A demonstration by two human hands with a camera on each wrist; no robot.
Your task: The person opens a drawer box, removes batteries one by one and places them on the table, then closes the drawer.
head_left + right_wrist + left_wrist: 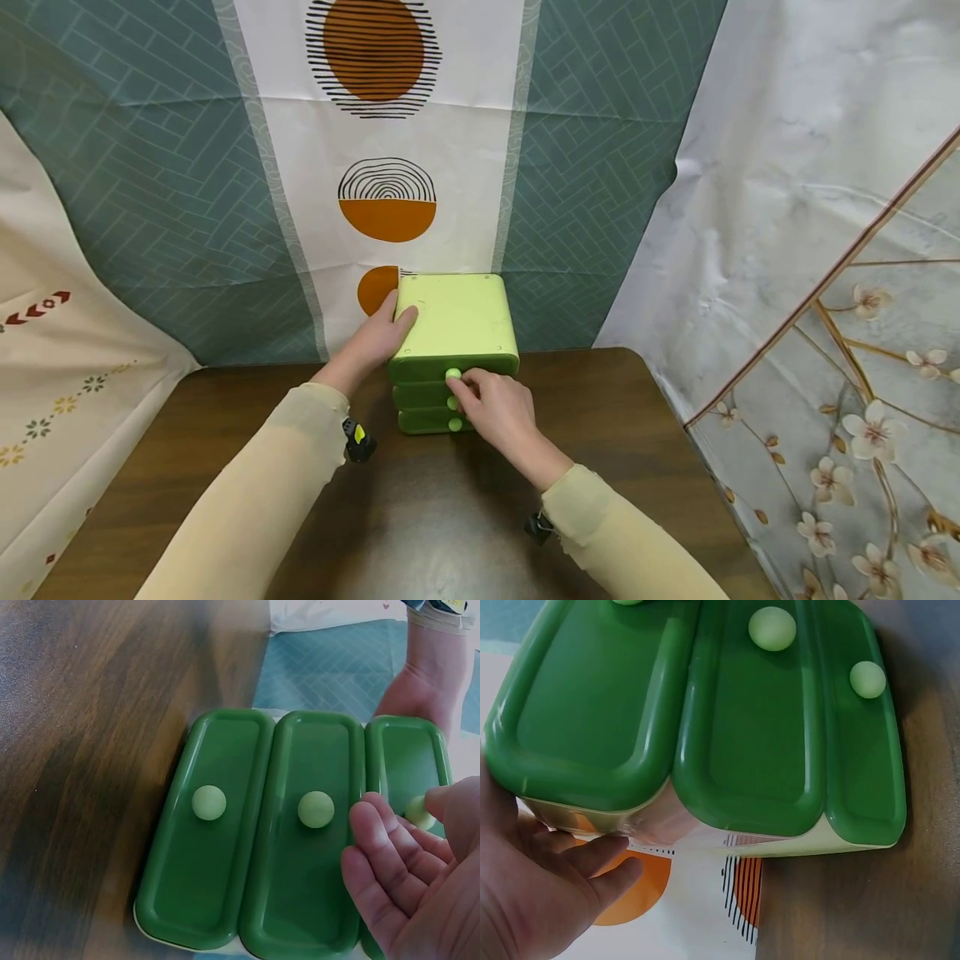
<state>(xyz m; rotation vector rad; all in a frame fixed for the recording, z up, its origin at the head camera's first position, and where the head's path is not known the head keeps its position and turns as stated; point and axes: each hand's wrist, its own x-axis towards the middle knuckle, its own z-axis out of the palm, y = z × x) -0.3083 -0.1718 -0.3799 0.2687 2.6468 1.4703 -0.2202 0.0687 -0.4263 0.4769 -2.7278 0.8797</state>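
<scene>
A small drawer cabinet stands on the table, with a pale yellow-green top and three dark green drawer fronts bearing round light-green knobs. My left hand rests against the cabinet's left side, its thumb on the top edge. In the left wrist view, that hand's fingers lie extended along the side. My right hand pinches the top drawer's knob between thumb and index finger; its other fingers hang loosely curled before the fronts. The middle knob and bottom knob are untouched.
The dark brown wooden table spreads in front of the cabinet and to both sides. Right behind the cabinet hangs a patterned cloth. A floral cloth drapes at the right, and a cream cloth at the left.
</scene>
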